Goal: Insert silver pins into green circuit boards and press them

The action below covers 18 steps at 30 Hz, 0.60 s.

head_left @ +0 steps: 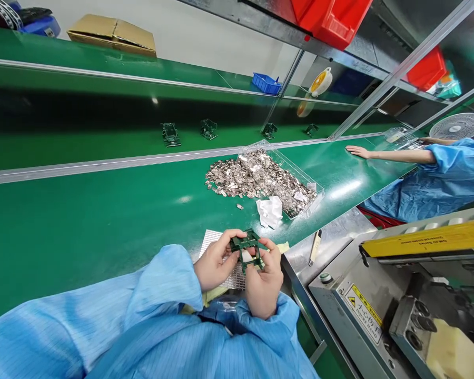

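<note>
Close to my body, my left hand and my right hand both grip pieces of green circuit board frame with open cut-outs. Fingers and thumbs pinch the frames from either side; how many pieces are stacked there I cannot tell. Beneath my hands lies a sheet with a grid of small silvery cells, partly hidden by them. Beyond them, a heap of small metallic parts spills from a tilted clear plastic tray. A crumpled white paper rests beside the tray, and one loose metallic part lies apart.
Several green board frames lie along the back beyond a metal rail. At right are a cutter knife and a machine with a yellow bar. Across the bench, a co-worker's hand rests on the green surface. Red bins hang overhead.
</note>
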{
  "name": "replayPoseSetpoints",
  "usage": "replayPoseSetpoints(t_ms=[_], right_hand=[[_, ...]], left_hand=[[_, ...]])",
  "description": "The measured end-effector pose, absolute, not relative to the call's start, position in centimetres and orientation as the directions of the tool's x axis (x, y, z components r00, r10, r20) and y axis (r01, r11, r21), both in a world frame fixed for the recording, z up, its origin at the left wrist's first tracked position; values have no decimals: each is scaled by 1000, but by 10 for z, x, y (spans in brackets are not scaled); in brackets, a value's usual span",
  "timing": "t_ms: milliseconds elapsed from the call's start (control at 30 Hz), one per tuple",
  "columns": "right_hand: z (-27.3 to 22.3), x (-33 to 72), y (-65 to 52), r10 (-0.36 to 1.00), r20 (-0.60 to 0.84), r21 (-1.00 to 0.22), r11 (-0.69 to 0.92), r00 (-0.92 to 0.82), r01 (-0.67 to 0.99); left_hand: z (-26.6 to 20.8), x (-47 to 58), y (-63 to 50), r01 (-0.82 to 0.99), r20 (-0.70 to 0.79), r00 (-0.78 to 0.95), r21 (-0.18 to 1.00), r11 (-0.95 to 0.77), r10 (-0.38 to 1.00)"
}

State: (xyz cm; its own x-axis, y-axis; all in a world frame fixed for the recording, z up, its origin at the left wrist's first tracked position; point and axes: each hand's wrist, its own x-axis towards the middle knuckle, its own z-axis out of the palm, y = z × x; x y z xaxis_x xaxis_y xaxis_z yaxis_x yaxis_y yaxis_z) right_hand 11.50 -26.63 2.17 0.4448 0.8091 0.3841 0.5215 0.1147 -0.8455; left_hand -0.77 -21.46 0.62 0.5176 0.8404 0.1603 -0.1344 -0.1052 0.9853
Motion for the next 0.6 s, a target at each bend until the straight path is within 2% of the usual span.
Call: replayPoseSetpoints(t_ms=[133, 267, 333, 467, 600], right_hand=[[24, 115, -266, 795, 436, -807, 137, 423, 574], [24, 115, -266, 813, 414, -820, 138, 410, 555], [22, 116, -265, 829, 357, -865, 120, 430, 487], [20, 122, -265, 857, 229, -961, 124, 462, 247], [30, 143, -276, 916, 181, -981, 144, 358, 127]], left_hand=[[8, -9, -215, -93, 183, 510, 983, -158, 841], [8, -9, -215, -80, 202, 509, 979, -188, 837], [7, -10, -215, -76, 203, 512, 979, -191, 835], [5, -10, -215, -118, 188, 535, 982, -147, 824], [6, -10, -212, -174, 131, 579, 984, -35, 805]])
